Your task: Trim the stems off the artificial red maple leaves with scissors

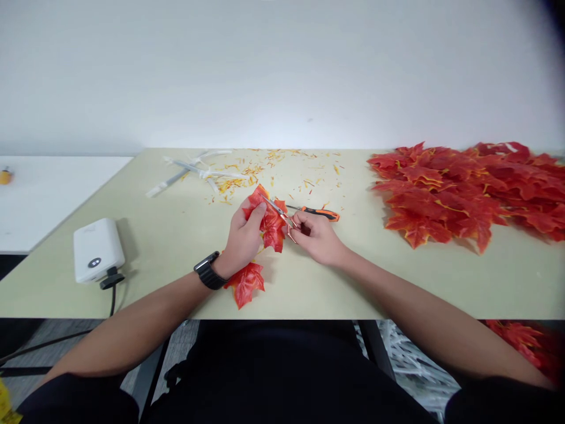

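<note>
Red maple leaf, artificial by its sheen, is near the middle of the table, raised in the left hand with its face towards my camera. From my remote seat I see that hand's thumb pressed down on the leaf; the other fingers are hidden behind it, presumably backing it so that the soft sheet does not fold. On the right hand, the fingers are curled closely about the coppery handles of small scissors, whose blades point away and leftwards across the leaf. I judge that this crossing angle lets the two hands meet without the wrists colliding. Whether any leaf edge is between the blades I cannot tell.

Another leaf lies below the left wrist, partly covered by the black watch and forearm; I cannot tell whether a stem joins it to the held one. Just beyond the right hand lies an orange-and-black handled tool, close enough, I think, to snag the knuckles. Yellow and red trimmings litter the far side, with whitish plastic strips beside them. A heap of red leaves fills the far right, while a white device with a black cable stands well apart at left.
</note>
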Demonstrator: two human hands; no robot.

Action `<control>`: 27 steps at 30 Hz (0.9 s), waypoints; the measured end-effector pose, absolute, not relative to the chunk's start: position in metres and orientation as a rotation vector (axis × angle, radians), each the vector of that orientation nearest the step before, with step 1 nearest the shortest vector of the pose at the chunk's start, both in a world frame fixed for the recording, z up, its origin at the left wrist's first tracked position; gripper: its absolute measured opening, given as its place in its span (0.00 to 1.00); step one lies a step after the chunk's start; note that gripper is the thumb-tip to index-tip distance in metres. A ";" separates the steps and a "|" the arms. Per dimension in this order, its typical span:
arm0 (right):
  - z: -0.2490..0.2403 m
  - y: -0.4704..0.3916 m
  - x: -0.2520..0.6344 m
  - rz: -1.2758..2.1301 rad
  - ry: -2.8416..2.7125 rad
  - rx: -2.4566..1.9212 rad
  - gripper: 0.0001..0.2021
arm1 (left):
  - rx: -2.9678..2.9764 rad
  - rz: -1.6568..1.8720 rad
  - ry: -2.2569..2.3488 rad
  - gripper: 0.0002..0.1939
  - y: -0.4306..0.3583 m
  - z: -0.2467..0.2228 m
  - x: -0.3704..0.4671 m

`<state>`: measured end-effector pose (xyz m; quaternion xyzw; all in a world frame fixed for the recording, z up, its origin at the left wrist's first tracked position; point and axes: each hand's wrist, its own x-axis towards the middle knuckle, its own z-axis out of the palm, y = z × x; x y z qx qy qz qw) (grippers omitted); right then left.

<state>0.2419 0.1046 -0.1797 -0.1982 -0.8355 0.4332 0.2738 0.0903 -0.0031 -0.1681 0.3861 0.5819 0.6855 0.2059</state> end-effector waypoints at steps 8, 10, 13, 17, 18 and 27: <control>-0.178 0.108 0.244 1.217 -2.233 -0.549 0.16 | 1.124 1.816 1.539 0.14 -0.003 -0.161 0.075; -0.178 0.111 0.245 1.208 -2.242 -0.542 0.16 | 1.146 1.761 1.532 0.14 -0.003 -0.159 0.072; -0.178 0.115 0.247 1.182 -2.264 -0.530 0.15 | 1.127 1.706 1.481 0.11 -0.003 -0.156 0.072; -0.178 0.117 0.249 1.147 -2.290 -0.522 0.14 | 1.088 1.692 1.447 0.11 -0.002 -0.155 0.076; -0.177 0.117 0.249 1.142 -2.293 -0.523 0.14 | 1.095 1.687 1.449 0.11 -0.001 -0.155 0.076; -0.171 0.122 0.252 1.150 -2.330 -0.526 0.15 | 1.137 1.705 1.536 0.10 0.001 -0.163 0.072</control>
